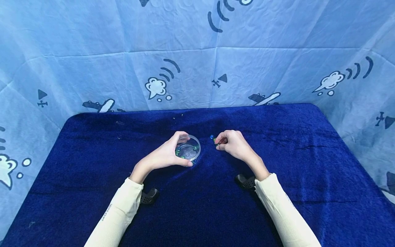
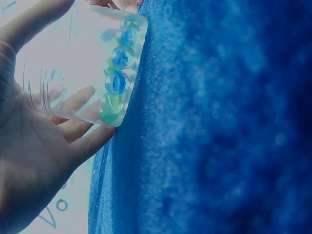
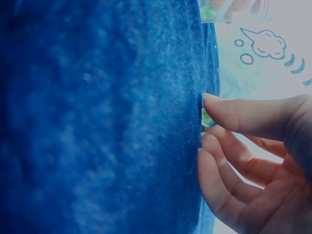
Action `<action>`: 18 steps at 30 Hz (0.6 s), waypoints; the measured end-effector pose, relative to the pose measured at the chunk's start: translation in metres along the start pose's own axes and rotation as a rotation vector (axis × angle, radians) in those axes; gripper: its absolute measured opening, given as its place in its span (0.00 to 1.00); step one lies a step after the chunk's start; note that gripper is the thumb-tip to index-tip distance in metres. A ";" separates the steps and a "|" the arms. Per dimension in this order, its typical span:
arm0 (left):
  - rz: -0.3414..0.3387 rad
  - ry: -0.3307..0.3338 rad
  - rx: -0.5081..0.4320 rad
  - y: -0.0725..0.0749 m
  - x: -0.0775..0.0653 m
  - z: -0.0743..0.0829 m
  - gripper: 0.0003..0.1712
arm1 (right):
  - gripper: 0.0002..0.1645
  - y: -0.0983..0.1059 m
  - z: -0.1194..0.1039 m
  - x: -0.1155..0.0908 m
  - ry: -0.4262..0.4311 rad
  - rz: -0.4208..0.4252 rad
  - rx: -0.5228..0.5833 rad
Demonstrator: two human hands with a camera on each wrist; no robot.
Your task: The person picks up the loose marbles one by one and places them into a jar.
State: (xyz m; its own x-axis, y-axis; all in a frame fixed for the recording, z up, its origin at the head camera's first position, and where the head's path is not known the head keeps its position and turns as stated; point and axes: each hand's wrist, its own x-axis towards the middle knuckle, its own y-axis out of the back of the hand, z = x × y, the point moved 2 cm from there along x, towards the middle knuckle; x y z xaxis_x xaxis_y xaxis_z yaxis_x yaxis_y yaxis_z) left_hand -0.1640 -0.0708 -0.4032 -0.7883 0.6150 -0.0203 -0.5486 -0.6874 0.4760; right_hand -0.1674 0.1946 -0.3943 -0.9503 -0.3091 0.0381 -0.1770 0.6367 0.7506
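Observation:
A clear round plastic dish (image 1: 189,147) sits on the dark blue cloth (image 1: 277,161) and holds several blue and green marbles (image 2: 117,82). My left hand (image 1: 168,154) grips the dish (image 2: 83,63) by its rim, thumb on the near side and fingers over the far side. My right hand (image 1: 232,142) rests on the cloth just right of the dish, its fingertips (image 3: 214,105) closing on a green marble (image 3: 207,117). One blue marble (image 1: 212,137) lies loose on the cloth beside those fingertips.
The blue cloth covers the whole table up to a light blue printed backdrop (image 1: 197,58) at the back and sides. Two small black objects (image 1: 149,196) (image 1: 245,181) lie under my forearms.

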 end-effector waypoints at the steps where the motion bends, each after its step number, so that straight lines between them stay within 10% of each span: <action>1: 0.000 0.000 -0.001 0.000 0.000 0.000 0.53 | 0.06 0.000 0.000 0.000 0.006 -0.004 -0.010; 18: -0.004 0.003 -0.006 0.001 0.000 0.001 0.53 | 0.05 0.004 -0.028 -0.004 0.071 0.008 0.080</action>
State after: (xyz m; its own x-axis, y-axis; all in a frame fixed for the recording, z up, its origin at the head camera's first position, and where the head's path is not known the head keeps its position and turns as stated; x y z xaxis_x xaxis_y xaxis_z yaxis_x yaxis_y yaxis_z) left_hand -0.1639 -0.0711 -0.4022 -0.7870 0.6165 -0.0249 -0.5532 -0.6871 0.4710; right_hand -0.1567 0.1782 -0.3728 -0.9316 -0.3515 0.0928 -0.1922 0.6929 0.6949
